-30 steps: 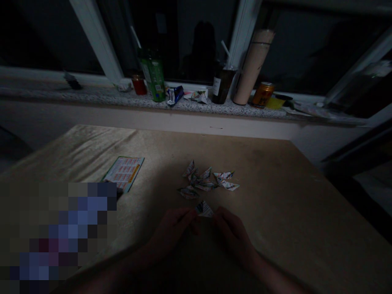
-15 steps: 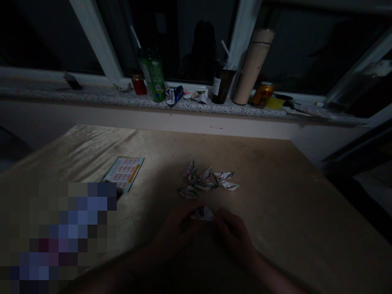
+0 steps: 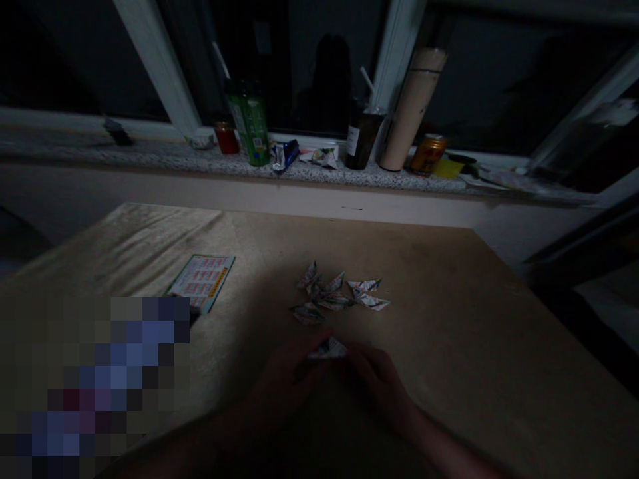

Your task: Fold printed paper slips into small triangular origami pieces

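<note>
Between my hands, low over the near middle of the table, is a small folded paper piece [image 3: 328, 348] with print on it. My left hand [image 3: 292, 366] grips its left side, the fingers closed and partly lost in shadow. On the right end, the fingertips of my right hand [image 3: 377, 369] pinch the paper. Just beyond lie several folded paper pieces [image 3: 335, 303] with pointed ends, printed like the held one. They sit in a loose cluster, some touching each other.
A printed card [image 3: 208, 276] lies on the table [image 3: 449, 299] to the left, beside a blurred-out area. Along the windowsill [image 3: 319, 174] stand a green container [image 3: 252, 130], a red jar [image 3: 226, 138], a dark cup with a straw [image 3: 360, 140], a tall pink flask [image 3: 413, 110] and an orange can [image 3: 428, 154].
The held paper has shifted slightly left, and my right hand has come a little closer to my left. The pieces on the table have stayed where they were.
</note>
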A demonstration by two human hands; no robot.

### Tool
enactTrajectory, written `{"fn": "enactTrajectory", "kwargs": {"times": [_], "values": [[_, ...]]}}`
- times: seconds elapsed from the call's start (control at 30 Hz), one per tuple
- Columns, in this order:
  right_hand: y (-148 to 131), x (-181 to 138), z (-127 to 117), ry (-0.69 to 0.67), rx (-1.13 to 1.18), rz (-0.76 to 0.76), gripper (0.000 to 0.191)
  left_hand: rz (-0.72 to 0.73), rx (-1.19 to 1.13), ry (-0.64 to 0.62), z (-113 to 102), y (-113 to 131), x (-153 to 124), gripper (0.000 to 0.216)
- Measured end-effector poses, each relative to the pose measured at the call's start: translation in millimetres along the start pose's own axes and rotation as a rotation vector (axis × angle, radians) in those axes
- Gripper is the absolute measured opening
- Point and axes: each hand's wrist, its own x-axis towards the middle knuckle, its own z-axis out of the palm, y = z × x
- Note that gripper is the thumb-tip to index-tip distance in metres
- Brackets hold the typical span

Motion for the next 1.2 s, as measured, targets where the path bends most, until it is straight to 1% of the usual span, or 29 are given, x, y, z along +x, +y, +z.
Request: {"fn": "enactTrajectory", "kwargs": {"times": [0.07, 0.13, 0.2, 0.3, 0.33, 0.47, 0.53, 0.6, 0.7, 0.77, 0.83, 0.93, 1.0, 1.07, 1.2], "values": [[1.1, 1.9, 0.0, 0.023, -0.013, 0.019, 0.033, 0.033, -0.014, -0.009, 0.1, 0.5, -1.3, 0.04], [2.3, 2.6, 0.4, 0.053, -0.023, 0.022, 0.031, 0.039, -0.054, -0.012, -0.6, 1.7, -0.9, 0.034], [2.8, 2.2, 0.8, 0.069, -0.027, 0.017, 0.031, 0.01, -0.097, 0.002, -1.5, 3.5, 1.3, 0.03], [0.6, 0.9, 0.5, 0.07, -0.008, 0.004, 0.033, -0.032, -0.147, 0.022, -2.6, 7.0, 5.4, 0.029], [-0.8, 0.7, 0.2, 0.052, 0.007, 0.004, 0.034, -0.045, -0.159, 0.024, -2.9, 8.2, 6.3, 0.03], [-5.9, 1.9, -0.1, -0.125, 0.075, 0.042, 0.035, -0.073, -0.186, -0.01, -3.9, 11.0, 6.4, 0.037], [-6.2, 3.1, 0.9, -0.154, 0.076, 0.077, 0.035, -0.046, -0.203, -0.048, -4.2, 10.1, 4.9, 0.041], [-5.3, 4.2, 1.9, -0.132, 0.051, 0.101, 0.036, -0.004, -0.221, -0.083, -4.2, 8.1, 3.3, 0.045], [-3.2, 5.0, 2.4, -0.023, -0.005, 0.1, 0.034, 0.047, -0.221, -0.135, -3.6, 5.7, 2.6, 0.05], [-2.2, 5.1, 2.0, 0.053, -0.014, 0.093, 0.031, 0.061, -0.2, -0.126, -3.3, 6.2, 3.4, 0.05], [-1.3, 5.3, 1.4, 0.112, 0.003, 0.1, 0.03, 0.066, -0.185, -0.098, -3.4, 8.4, 4.7, 0.046], [-0.6, 6.2, 0.4, 0.176, 0.042, 0.105, 0.031, 0.082, -0.205, -0.083, -4.0, 11.5, 6.2, 0.038], [-0.9, 6.7, -0.1, 0.185, 0.072, 0.098, 0.032, 0.084, -0.257, -0.084, -3.9, 11.7, 6.7, 0.036], [-1.4, 6.7, -0.2, 0.162, 0.105, 0.092, 0.031, 0.032, -0.337, -0.09, -3.2, 10.6, 7.3, 0.033], [-0.6, 4.3, 1.8, 0.084, 0.081, 0.086, 0.031, -0.228, -0.443, -0.078, -1.8, 9.3, 9.8, 0.011]]}}
